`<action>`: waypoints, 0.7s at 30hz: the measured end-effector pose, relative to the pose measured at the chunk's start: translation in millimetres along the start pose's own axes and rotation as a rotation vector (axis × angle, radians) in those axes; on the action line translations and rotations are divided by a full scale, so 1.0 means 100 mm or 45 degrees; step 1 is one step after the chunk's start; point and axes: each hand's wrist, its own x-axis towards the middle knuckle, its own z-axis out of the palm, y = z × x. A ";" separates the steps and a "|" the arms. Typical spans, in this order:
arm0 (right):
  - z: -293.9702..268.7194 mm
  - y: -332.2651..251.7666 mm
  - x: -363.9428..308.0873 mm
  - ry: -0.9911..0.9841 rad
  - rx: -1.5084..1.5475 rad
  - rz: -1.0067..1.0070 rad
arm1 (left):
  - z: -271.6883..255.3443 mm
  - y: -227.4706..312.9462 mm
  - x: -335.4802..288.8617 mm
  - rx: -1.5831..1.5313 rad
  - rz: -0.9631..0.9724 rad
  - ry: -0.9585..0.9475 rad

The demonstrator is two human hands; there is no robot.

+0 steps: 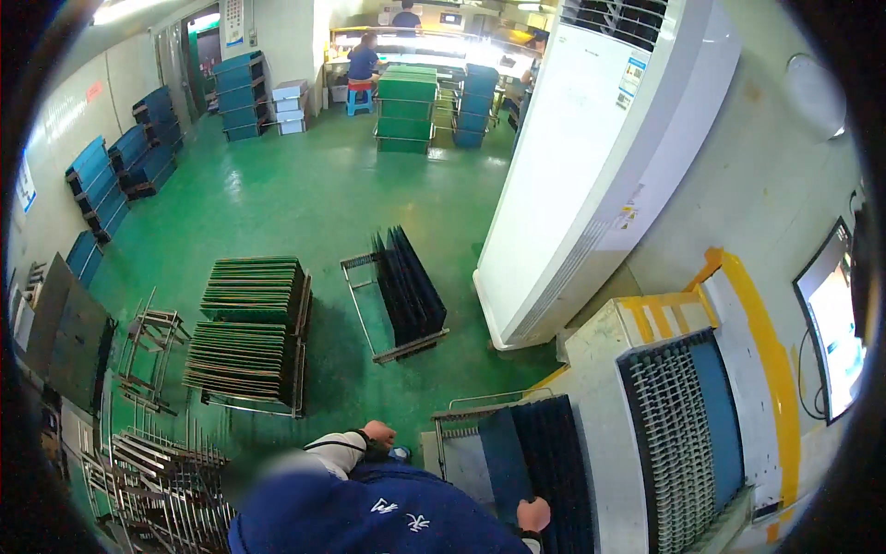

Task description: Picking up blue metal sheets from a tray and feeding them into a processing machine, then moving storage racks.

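Observation:
My left hand (378, 432) is beside my body, over the floor, with its fingers curled and nothing visible in them. At the lower middle, my right hand (533, 514) is closed at the edge of a dark panel (558, 443) in a packed row. These thin, upright panels stand in a metal rack (461, 417) in front of me. A blue-grey panel (506, 452) shows on the row's left side. The right hand's fingertips are hidden. My blue garment covers the bottom of the view.
Right of the rack is a roller conveyor (678, 443). A tall white air conditioner (572, 166) stands ahead. Racks of green-edged panels (245, 355) and dark panels (411, 286) stand on the floor. Bare metal racks (157, 480) crowd the lower left. A person (363, 60) sits far back.

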 end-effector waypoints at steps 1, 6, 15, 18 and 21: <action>0.01 -0.02 0.01 -0.012 -0.010 0.011 | 0.03 -0.05 0.00 -0.008 0.006 -0.008; -0.07 0.17 -0.07 0.003 -0.050 0.172 | -0.04 0.56 0.15 0.259 0.021 -0.122; -0.12 0.08 -0.06 -0.036 -0.041 0.102 | -0.09 0.53 0.02 0.301 0.078 -0.145; -0.04 0.13 -0.03 -0.018 -0.016 0.104 | -0.12 0.59 0.02 0.439 0.067 -0.157; -0.12 0.06 -0.04 -0.072 -0.015 0.080 | -0.11 0.51 0.01 0.479 -0.018 -0.156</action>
